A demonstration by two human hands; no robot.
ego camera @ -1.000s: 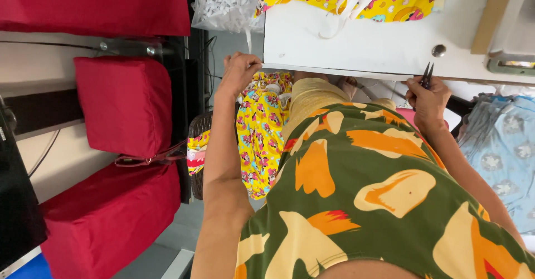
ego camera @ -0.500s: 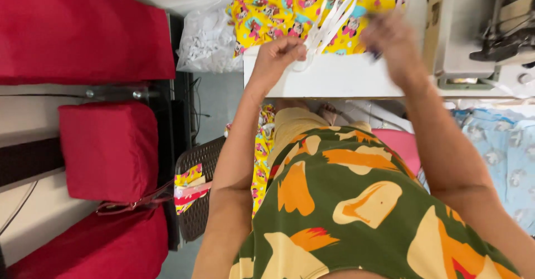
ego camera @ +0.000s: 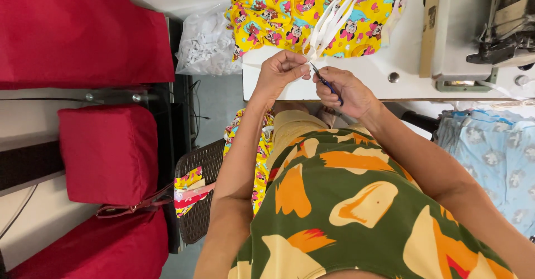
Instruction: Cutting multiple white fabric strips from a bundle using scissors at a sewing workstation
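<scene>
Your left hand (ego camera: 280, 71) pinches thin white elastic strips (ego camera: 334, 20) at the white table's (ego camera: 356, 84) edge, over yellow cartoon-print fabric (ego camera: 278, 11). Your right hand (ego camera: 345, 92) grips small blue-handled snips (ego camera: 326, 82). Strips look light, limp, stretchy: pinch close beside the blades.

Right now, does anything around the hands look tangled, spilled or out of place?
Mostly tidy. The white elastic strips lie in a loose tangle on the yellow printed fabric. The left hand pinches their ends; the right hand holds small blue snips. Nothing looks spilled or damaged.
</scene>
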